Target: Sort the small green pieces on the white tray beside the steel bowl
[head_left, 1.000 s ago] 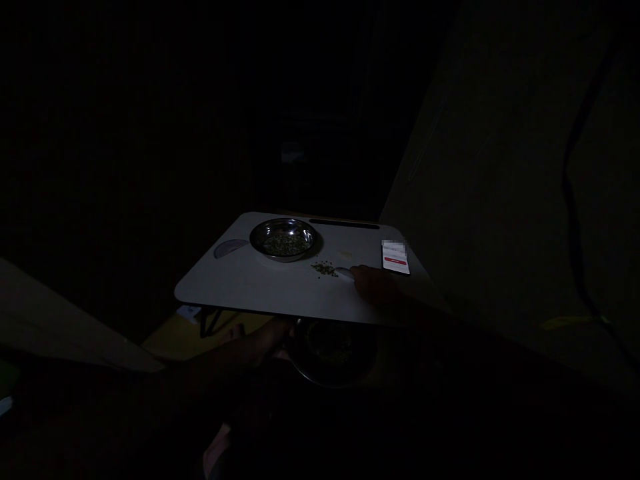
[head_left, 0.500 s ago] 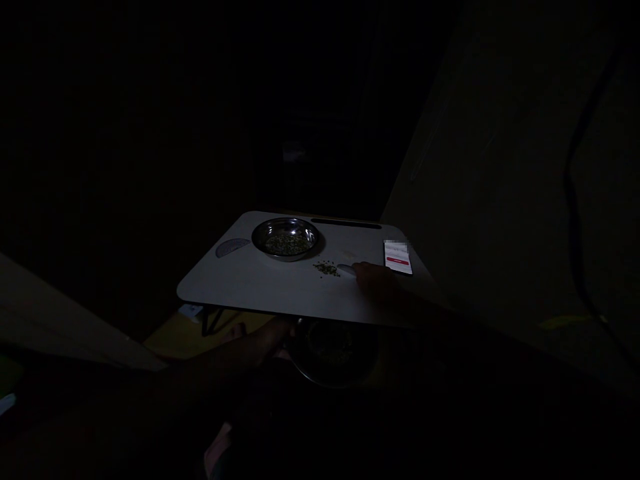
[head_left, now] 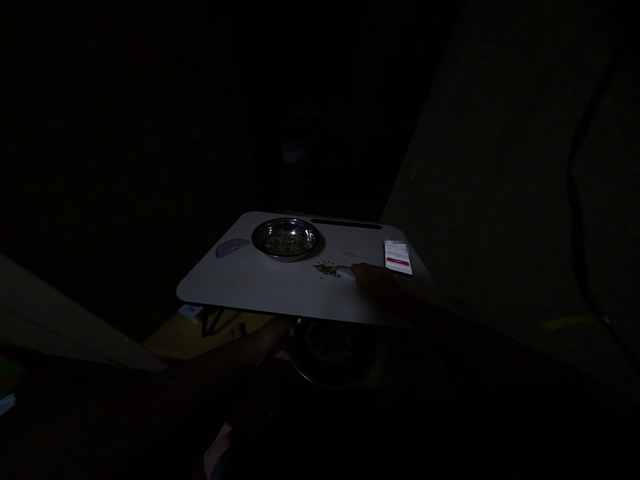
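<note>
My right hand [head_left: 376, 281] rests over the white table and grips a flat pale scraper-like piece with a rounded edge [head_left: 345, 271]. Its exact kind is hard to make out in the dark. The tip of that piece meets a small heap of greenish seeds or grains [head_left: 327, 269]. Below the table's near edge, my left hand [head_left: 280, 331] is closed on the left rim of a wide metal bowl [head_left: 320, 380], whose inside shows some grains dimly. Another shiny metal bowl [head_left: 285, 255], with many similar grains in it, stands on the table behind the heap.
A clear half-round protractor [head_left: 233, 248] lies on the white folding table [head_left: 250, 287], left of the upper bowl. At the right edge lies a lit phone [head_left: 399, 259]. A dark slot [head_left: 346, 224] runs along the far edge. A wall [head_left: 500, 220] rises on the right; surroundings are very dark.
</note>
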